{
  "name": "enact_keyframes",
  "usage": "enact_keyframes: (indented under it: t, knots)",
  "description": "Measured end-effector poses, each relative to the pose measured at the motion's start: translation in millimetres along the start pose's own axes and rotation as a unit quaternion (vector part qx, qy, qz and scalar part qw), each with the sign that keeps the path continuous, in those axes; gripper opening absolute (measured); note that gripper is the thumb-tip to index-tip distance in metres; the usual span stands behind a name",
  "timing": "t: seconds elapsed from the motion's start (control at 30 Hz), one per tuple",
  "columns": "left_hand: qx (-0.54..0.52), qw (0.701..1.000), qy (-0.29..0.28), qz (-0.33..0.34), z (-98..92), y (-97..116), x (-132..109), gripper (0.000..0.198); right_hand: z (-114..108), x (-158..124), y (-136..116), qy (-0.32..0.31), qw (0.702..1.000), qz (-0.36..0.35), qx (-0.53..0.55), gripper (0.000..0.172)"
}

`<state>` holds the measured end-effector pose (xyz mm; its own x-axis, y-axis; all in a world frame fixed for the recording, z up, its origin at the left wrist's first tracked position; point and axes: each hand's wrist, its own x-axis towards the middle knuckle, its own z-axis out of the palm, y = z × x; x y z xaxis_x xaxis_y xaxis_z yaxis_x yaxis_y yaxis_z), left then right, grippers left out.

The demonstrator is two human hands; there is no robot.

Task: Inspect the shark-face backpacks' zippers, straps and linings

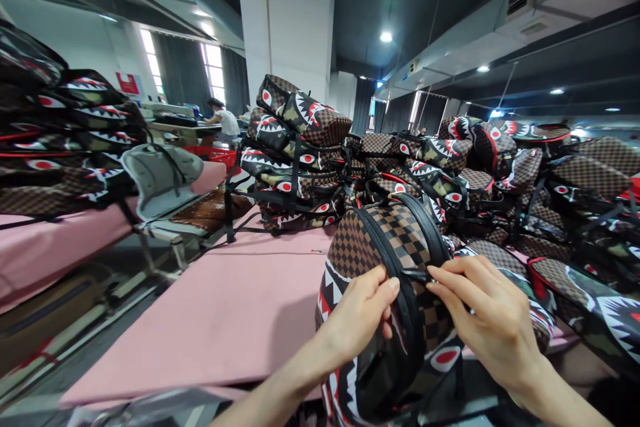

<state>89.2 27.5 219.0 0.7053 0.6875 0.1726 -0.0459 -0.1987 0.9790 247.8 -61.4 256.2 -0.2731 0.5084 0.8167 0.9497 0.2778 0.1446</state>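
Observation:
A brown-checked backpack (347,240) with a shark-mouth print stands on the near edge of the pink table, black zipper bands (380,240) curving over its top. My left hand (363,310) is closed, its thumb and fingers pinching the black zipper edge. Across from it, my right hand (487,313) pinches the end of a short black strip (415,274), which looks like a zipper pull or tab. The strip spans the gap between the two hands. Part of the backpack's front is hidden behind my wrists.
Similar bags are piled behind the backpack (300,167), to the right (590,273) and at far left (75,127). The pink table (225,307) stretches to the left. A grey chair (165,180) stands beyond it. Another person (225,119) sits in the background.

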Motion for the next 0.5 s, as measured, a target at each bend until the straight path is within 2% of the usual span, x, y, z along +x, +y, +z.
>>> enact_keyframes:
  t: [0.17, 0.33, 0.5]
  knots:
    - [0.008, 1.0, 0.004, -0.008, 0.8, -0.2, -3.0, 0.032, -0.1, -1.0, -3.2, -0.011, 1.0, -0.002, -0.022, 0.014]
    - [0.02, 1.0, 0.0, -0.005, 3.7, 0.5, -7.3, 0.032, -4.9, 3.3, -1.1, 0.001, 1.0, 0.0, 0.014, 0.013]
    - [0.046, 0.999, 0.008, 0.013, 9.7, 2.7, -8.4, 0.028, -2.6, 25.4, -8.8, 0.019, 0.996, -0.018, -0.09, 0.012]
